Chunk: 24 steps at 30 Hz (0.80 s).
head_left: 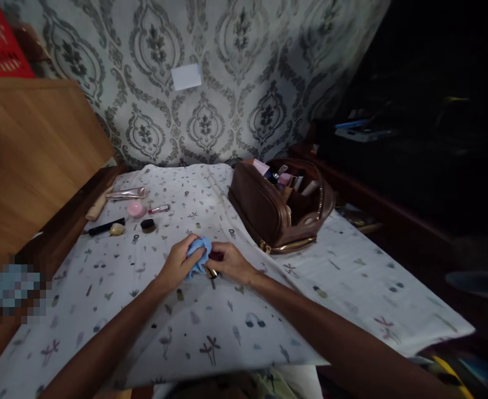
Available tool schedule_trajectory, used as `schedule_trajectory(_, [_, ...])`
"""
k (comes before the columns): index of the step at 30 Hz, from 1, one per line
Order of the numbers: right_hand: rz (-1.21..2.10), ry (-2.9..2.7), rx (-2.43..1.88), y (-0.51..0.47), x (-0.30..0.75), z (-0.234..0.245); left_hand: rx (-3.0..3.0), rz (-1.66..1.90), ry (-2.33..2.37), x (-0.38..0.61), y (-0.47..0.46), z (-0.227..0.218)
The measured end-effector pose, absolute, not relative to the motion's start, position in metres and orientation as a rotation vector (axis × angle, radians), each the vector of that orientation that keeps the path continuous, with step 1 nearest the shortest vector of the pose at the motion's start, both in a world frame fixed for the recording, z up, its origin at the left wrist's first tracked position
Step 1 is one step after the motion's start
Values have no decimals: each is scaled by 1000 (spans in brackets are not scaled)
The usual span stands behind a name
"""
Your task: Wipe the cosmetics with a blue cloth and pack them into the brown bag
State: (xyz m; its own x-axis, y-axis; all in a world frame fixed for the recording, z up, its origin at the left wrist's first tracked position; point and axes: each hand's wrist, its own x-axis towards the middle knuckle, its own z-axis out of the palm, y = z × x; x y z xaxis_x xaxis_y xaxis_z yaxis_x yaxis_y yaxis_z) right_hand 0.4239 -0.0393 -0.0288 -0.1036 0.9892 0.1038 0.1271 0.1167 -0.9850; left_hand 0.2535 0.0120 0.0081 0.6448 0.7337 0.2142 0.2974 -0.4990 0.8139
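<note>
Low over the near middle of the bed-like white printed cloth, my two hands are together. My left hand (181, 259) is closed round a crumpled light-blue cloth (203, 244). Facing it, my right hand (232, 261) pinches a small dark cosmetic item with a shiny gold part (213, 272); the fingers and the blue cloth hide most of it, so its exact kind is unclear. The blue cloth presses against this item. Right of my hands stands a brown makeup bag (260, 208), unzipped, with assorted cosmetics inside.
At the left lie a pink metallic tube (126, 193), a pink jar (136, 209), a lipstick (158, 209), a small black-lidded pot (148, 225), a black tube (105, 227), a yellowish bottle (116, 229) and a beige tube (98, 205). A wooden panel (31, 138) borders the left; patterned wall behind.
</note>
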Motion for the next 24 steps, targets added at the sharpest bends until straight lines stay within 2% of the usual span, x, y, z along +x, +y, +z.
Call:
schedule_trajectory(10, [1032,-1566,-1236,-40,424,-26,1997,845,1015,247,16,-2])
schedule_trajectory(18, [495,-1751,-1409,-49,419,-27,1928,865,1008,247,19,-5])
schedule_trajectory(24, [446,-1783,-1404,-47,420,-26,1924,899,978,246,24,-8])
